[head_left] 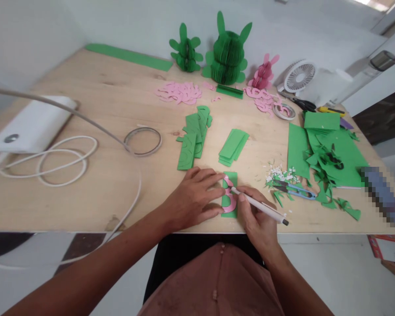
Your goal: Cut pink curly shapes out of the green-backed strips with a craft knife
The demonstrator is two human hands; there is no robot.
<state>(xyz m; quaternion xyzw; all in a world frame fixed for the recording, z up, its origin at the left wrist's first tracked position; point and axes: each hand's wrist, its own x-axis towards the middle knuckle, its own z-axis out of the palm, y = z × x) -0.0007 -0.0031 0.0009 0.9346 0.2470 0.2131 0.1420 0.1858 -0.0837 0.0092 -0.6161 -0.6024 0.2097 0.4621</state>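
Observation:
My left hand (195, 197) lies flat with fingers spread, its fingertips pressing a pink paper cutout (229, 203) onto a green paper strip (229, 214) near the table's front edge. In my right hand (257, 215) is a white pen (261, 205), its tip touching the edge of the pink cutout. Just beyond lie a stack of plain green strips (233, 147) and a pile of green strips with drawn curved outlines (191, 140). To the right of the pen, blue-handled thread snips (296, 189) rest among white and green scraps.
Green and pink paper rabbits (228, 57) stand along the wall beside a small white fan (299, 75). Pink cutouts (181, 92) lie before them. Green sheets (349, 158) with scraps cover the right side. A white power bank (33, 123), looped cable (62, 151) and tape roll (143, 141) occupy the left.

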